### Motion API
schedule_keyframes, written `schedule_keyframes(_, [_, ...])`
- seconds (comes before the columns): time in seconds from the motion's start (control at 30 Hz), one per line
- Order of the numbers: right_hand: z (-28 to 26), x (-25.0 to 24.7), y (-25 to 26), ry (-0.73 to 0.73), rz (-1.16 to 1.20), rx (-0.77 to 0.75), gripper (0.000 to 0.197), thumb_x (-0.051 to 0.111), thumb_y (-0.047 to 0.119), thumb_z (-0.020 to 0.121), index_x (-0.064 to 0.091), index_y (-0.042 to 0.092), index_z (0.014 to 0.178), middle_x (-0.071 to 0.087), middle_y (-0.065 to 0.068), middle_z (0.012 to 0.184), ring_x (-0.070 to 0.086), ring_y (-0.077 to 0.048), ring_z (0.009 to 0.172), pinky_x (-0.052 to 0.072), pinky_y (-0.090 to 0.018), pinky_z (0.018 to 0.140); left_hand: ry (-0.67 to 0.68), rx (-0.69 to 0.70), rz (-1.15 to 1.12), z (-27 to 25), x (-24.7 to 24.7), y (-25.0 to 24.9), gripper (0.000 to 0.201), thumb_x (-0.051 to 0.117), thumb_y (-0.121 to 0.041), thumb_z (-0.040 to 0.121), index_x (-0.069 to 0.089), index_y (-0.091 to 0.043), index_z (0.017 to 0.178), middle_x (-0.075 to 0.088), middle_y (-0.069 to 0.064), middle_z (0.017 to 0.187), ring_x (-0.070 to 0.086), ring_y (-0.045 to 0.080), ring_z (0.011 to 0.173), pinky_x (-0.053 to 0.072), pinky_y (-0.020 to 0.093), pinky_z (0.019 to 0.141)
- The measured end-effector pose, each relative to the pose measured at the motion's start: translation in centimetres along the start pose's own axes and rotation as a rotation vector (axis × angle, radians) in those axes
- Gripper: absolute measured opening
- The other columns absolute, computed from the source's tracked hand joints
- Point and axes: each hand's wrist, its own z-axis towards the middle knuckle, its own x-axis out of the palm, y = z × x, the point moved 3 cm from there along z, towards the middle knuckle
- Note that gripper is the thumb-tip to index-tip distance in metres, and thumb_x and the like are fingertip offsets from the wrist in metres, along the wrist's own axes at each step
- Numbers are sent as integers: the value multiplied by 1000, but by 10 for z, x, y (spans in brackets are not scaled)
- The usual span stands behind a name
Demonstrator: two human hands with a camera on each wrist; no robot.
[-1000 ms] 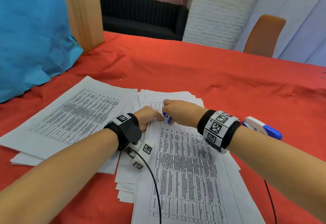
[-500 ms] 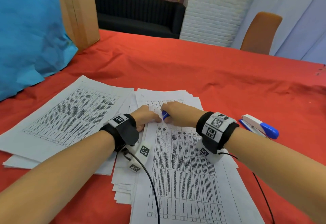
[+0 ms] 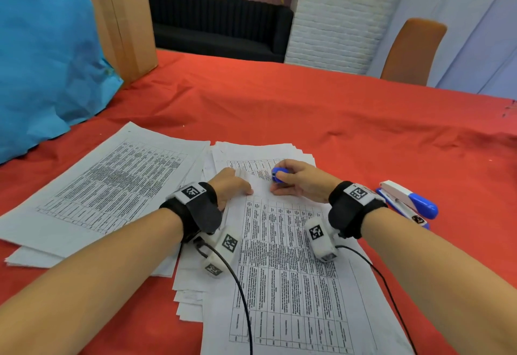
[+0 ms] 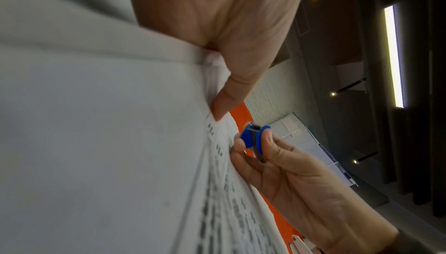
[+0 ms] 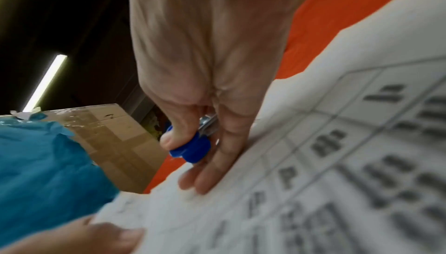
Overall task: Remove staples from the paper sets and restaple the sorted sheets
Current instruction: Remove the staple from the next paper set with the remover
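A set of printed sheets (image 3: pixel 279 256) lies in front of me on a loose pile of paper. My left hand (image 3: pixel 232 184) holds its upper left corner, thumb (image 4: pixel 224 105) pressed on top, the other fingers hidden. My right hand (image 3: pixel 302 181) pinches a small blue staple remover (image 3: pixel 278 174) between thumb and fingers, just right of that corner. The remover (image 4: pixel 253 138) is slightly above the sheet, while the lower fingers (image 5: pixel 207 178) rest on the paper. No staple can be made out. A second printed set (image 3: pixel 112 187) lies to the left.
A blue and white stapler (image 3: pixel 405 201) lies on the red tablecloth (image 3: pixel 307 108) right of my right wrist. A blue paper-covered bulk (image 3: pixel 42 61) and a cardboard box (image 3: pixel 123 19) stand at the far left. An orange chair (image 3: pixel 411 49) is beyond the table.
My right hand has drawn the staple remover right and away from my left hand; a second ago both hands met at the paper's corner. The left hand stayed on the corner.
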Motion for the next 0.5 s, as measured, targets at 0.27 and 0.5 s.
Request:
schedule_keyframes(0.27, [-24, 12, 54, -116, -346, -314, 16, 54, 6, 95, 53, 3, 111, 58, -10, 94, 61, -17, 79, 54, -29, 81, -60, 292, -216, -24, 6, -45, 26, 43, -26, 100, 54, -5, 111, 58, 12, 110, 55, 22, 101, 44, 27, 82])
schedule_keyframes(0.5, [-25, 43, 65, -83, -1440, -452, 29, 57, 4, 89, 51, 2, 117, 48, -13, 114, 52, -27, 93, 25, -23, 68, 218, -177, -869, -25, 42, -36, 35, 20, 4, 99, 47, 1, 75, 51, 14, 66, 41, 19, 63, 44, 24, 77])
